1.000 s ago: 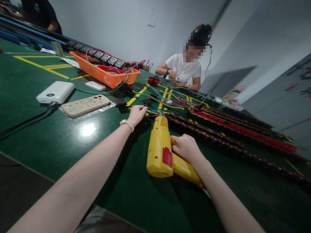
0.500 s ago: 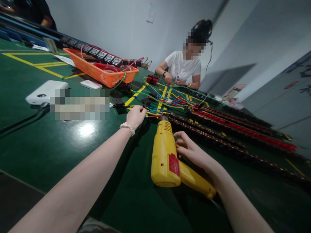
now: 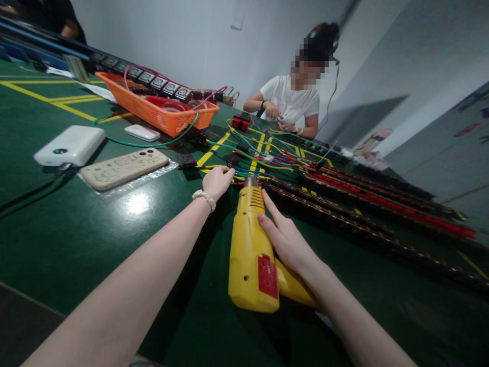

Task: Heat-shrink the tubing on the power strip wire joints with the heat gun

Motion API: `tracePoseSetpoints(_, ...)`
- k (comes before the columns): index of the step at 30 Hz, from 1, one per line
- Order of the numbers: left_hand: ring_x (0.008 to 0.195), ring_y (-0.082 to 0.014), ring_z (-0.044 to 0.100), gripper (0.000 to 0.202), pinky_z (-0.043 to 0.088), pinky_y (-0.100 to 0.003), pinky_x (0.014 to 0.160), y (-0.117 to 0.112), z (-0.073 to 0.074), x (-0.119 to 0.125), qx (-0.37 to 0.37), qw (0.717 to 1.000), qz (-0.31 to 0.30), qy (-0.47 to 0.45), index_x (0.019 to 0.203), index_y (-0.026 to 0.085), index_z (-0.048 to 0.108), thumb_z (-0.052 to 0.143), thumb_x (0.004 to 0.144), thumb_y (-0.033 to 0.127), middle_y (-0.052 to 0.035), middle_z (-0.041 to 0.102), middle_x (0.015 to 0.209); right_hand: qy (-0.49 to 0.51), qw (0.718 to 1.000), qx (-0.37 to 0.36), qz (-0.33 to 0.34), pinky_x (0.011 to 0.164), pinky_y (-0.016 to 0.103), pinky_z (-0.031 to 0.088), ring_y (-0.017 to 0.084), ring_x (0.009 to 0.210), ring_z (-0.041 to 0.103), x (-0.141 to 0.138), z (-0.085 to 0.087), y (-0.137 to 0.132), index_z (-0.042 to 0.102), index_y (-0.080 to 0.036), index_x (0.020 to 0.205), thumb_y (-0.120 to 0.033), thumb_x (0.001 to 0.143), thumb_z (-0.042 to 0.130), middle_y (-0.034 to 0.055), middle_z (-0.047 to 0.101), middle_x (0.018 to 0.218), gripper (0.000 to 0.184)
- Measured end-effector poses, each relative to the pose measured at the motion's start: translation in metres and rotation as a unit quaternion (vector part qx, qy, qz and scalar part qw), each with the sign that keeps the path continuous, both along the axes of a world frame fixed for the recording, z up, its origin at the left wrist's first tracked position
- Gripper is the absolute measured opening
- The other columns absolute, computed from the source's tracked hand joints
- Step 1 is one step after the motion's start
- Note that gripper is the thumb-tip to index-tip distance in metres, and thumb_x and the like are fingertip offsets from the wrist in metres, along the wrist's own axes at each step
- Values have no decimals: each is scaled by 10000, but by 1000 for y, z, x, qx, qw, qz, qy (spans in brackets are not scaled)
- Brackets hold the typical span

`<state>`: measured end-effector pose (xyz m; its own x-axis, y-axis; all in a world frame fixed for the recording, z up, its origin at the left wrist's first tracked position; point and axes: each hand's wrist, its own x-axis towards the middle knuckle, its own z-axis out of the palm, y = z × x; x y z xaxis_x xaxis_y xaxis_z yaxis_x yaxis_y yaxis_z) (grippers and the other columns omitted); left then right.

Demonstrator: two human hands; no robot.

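Observation:
A yellow heat gun with a metal nozzle and a red label lies in front of me, nozzle pointing away. My right hand grips its right side, thumb against the body and index finger stretched towards the nozzle; the other fingers are hidden. Ahead and to the left, my left hand is closed in a pinch at the near ends of the coloured wires, just left of the nozzle. Its fingertips are partly hidden. Black connectors lie beside that hand.
Long dark strips with wires run to the right. On the left are a phone, a white power bank and an orange basket. A co-worker in a white shirt sits across the green table.
My right hand has moved forward and closed round the heat gun's body. The gun has shifted slightly left and nearer. My left hand stays at the wires.

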<state>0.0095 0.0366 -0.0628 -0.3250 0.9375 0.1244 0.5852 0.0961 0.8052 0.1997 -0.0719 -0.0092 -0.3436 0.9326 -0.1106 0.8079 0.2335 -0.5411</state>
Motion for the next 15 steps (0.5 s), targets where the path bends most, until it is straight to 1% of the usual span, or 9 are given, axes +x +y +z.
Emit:
tracePoseSetpoints(3,621,-99,446,407,220,-197,542,5,0,1,27,999,-4,-43,739,174,638,412,774,510,-16,564,688,8,1000,5,10,933,363,395,195,1066,527,-6,0,5,73,-400,1397,-717,786,197,33,508,1193,700)
tracePoseSetpoints(7,554,-69,380,423,223,-188,528,14,-4,0,71,992,-31,-101,663,123,581,447,759,513,-8,486,587,17,1000,23,13,950,387,386,209,1106,506,-15,0,18,52,-417,1392,-729,776,201,29,469,1247,707)
tracePoseSetpoints(11,531,-44,325,378,228,-174,521,18,-5,1,116,979,-58,-158,593,95,494,480,755,437,10,394,537,17,999,14,23,956,397,382,210,1099,506,-20,-5,30,63,-379,1405,-747,764,187,43,466,1249,750)
tracePoseSetpoints(15,541,-35,319,344,227,-170,521,16,-5,2,134,973,-74,-171,582,86,472,486,765,376,17,382,544,40,998,10,36,968,387,379,197,1090,510,-20,-11,36,65,-351,1414,-749,761,193,44,481,1234,774)
